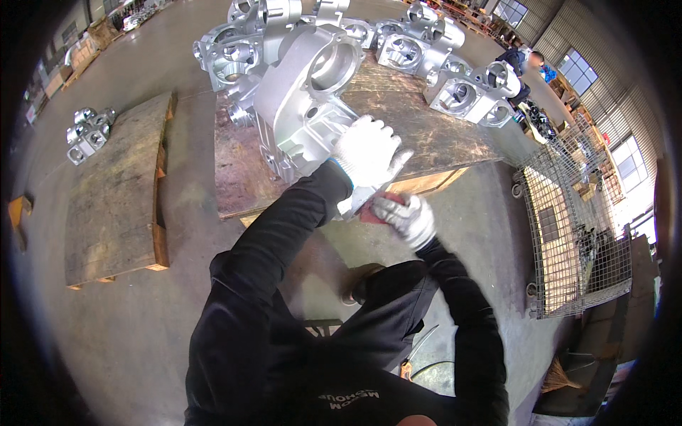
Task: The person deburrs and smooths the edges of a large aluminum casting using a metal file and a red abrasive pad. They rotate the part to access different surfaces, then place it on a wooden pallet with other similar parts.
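Note:
A large silver metal casting [295,106] with a round bore stands tilted at the near edge of a wooden pallet top, part of it jutting over the edge. My left hand [369,150], in a white knit glove, grips the casting's near end. Just right of and below it, my right hand [408,220], also gloved, pinches a reddish-brown abrasive pad [374,209]. The pad is pressed against the casting's lower end. My right fingertips are partly hidden behind the pad.
More silver castings [455,92] stand around the far side of the worn wooden top [447,138]. To the left, a low pallet [117,206] lies near another casting [90,135]. A wire mesh cage cart [561,248] stands right. Another person [522,60] is far right; a broom [558,376] lies below.

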Demonstrator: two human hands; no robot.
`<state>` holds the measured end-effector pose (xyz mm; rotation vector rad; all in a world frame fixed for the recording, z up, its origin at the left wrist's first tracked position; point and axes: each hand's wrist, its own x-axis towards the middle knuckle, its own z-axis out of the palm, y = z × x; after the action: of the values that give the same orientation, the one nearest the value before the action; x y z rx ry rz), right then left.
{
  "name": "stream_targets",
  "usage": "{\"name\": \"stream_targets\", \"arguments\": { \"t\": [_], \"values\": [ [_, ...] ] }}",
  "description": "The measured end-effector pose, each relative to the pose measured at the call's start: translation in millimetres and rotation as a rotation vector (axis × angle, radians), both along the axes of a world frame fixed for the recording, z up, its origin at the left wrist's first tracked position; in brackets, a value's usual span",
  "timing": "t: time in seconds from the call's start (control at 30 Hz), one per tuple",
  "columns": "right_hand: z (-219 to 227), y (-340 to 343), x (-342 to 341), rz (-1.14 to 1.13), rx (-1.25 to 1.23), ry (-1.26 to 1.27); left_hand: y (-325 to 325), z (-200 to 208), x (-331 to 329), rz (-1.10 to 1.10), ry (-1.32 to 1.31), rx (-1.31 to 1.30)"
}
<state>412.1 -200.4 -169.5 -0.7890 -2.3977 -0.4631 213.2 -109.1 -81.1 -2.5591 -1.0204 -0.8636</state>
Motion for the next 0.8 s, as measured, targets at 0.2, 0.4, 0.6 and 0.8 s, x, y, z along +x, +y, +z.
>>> {"name": "stream_targets", "arguments": {
  "t": [0.2,0.4,0.6,0.8],
  "values": [
    [-51.2,-79.8,-62.0,-0.162,-1.283,1.246,-5.3,6.1,-0.6,0.018,0.028,-0.072],
    [54.7,-77.3,-9.5,0.048,-1.012,1.021,-7.7,31.9,-35.9,-0.206,0.018,-0.032],
    [153.2,8.0,-36.7,-0.182,-0.291,0.262,29.2,96.4,-91.9,-0.005,-0.196,0.417],
    [205.0,109.2,-104.2,-0.129,0.027,-0.261,77.5,130.1,-117.5,0.188,-0.250,0.134]
  ]
}}
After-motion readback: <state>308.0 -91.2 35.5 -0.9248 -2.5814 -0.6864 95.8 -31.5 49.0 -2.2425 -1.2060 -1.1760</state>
